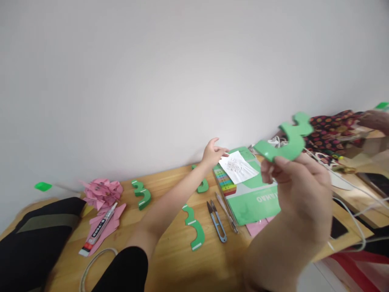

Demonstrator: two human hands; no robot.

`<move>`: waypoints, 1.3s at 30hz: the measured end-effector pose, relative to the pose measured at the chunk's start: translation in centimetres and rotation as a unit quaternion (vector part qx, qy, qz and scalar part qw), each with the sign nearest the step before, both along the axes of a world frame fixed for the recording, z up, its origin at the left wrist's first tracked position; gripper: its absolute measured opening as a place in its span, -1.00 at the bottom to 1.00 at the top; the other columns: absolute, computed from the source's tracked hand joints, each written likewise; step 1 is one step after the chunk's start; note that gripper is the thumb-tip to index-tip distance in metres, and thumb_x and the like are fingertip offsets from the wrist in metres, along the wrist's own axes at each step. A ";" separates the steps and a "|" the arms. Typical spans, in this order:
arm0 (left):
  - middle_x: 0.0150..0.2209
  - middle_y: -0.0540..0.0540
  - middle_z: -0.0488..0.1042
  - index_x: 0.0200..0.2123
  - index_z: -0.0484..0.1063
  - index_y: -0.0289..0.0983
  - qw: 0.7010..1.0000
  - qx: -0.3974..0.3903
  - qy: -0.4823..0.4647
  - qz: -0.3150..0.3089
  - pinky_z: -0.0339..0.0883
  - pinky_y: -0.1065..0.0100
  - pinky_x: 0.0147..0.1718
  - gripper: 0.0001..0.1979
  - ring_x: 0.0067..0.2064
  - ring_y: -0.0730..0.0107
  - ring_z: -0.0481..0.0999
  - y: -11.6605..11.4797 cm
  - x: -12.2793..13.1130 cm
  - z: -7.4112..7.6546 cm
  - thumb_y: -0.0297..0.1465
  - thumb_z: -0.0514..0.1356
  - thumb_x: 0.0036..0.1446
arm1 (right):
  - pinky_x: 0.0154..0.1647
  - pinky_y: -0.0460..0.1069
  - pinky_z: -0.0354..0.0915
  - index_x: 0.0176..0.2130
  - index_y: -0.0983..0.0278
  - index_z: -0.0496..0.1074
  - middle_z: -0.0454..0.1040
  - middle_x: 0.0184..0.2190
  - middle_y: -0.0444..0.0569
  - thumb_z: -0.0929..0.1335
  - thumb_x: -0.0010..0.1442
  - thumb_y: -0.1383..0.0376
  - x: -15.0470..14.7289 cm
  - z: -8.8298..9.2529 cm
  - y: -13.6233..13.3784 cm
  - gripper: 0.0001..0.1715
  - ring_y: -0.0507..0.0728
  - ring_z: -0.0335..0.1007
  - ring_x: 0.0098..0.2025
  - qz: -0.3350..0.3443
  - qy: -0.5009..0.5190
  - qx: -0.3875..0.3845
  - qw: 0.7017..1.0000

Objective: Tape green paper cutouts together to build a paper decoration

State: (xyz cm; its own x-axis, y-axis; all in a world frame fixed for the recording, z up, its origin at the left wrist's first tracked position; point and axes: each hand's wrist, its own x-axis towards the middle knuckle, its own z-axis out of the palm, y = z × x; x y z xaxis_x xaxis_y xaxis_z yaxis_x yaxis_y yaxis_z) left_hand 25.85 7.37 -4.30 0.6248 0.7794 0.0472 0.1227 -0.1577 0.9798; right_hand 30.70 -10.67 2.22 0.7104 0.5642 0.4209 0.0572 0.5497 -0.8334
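My right hand grips a wavy green craft piece between thumb and fingers, raised above the table. My left hand reaches to the far side of the table, fingers apart, tips at the edge of a white paper sheet. Small white bits lie heaped on that sheet, which rests on a green booklet. Similar green pieces lie on the table: one with white strips, another at the left, and a third partly hidden behind my left forearm.
Blue thread snips and metal tweezers lie beside the booklet. At left are folded pink paper, a B-7000 glue tube and a black bag. White cables, patterned cloth and another person's hand are at right.
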 end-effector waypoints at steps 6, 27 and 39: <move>-0.23 -0.19 0.64 0.30 0.03 -0.27 0.990 0.010 -0.138 -0.030 0.36 0.43 -0.44 -0.37 -0.37 0.34 0.64 -3.9 -11.9 7.7 -0.24 0.15 0.26 | -0.69 -0.11 0.27 -0.51 0.29 0.49 0.45 -0.67 -0.12 0.41 0.11 0.27 -3.4 0.9 0.3 -0.81 0.00 0.32 -0.67 0.276 -0.190 -0.098 0.937; -0.18 -0.04 0.65 0.34 0.01 -0.09 0.973 0.160 0.076 0.147 0.41 0.11 0.08 -0.08 -0.05 0.25 0.63 -18.3 -30.1 -9.1 -0.49 0.41 0.00 | -0.54 -0.09 0.23 -0.47 0.27 0.38 0.42 -0.55 -0.13 0.34 0.13 -0.01 -16.7 -13.9 -3.3 -0.60 -0.02 0.28 -0.59 0.454 -0.121 -0.371 0.801; -0.22 -0.07 0.58 0.35 -0.02 -0.13 0.910 0.350 0.167 0.150 0.49 0.17 -0.16 -0.19 -0.18 0.23 0.60 -19.4 -28.4 -13.0 -0.53 0.28 0.14 | -0.16 0.15 0.33 -0.18 0.34 0.50 0.52 -0.16 0.24 0.35 0.14 0.24 -12.2 -16.9 -1.3 -0.72 0.34 0.47 -0.15 -0.003 -0.463 -0.486 0.742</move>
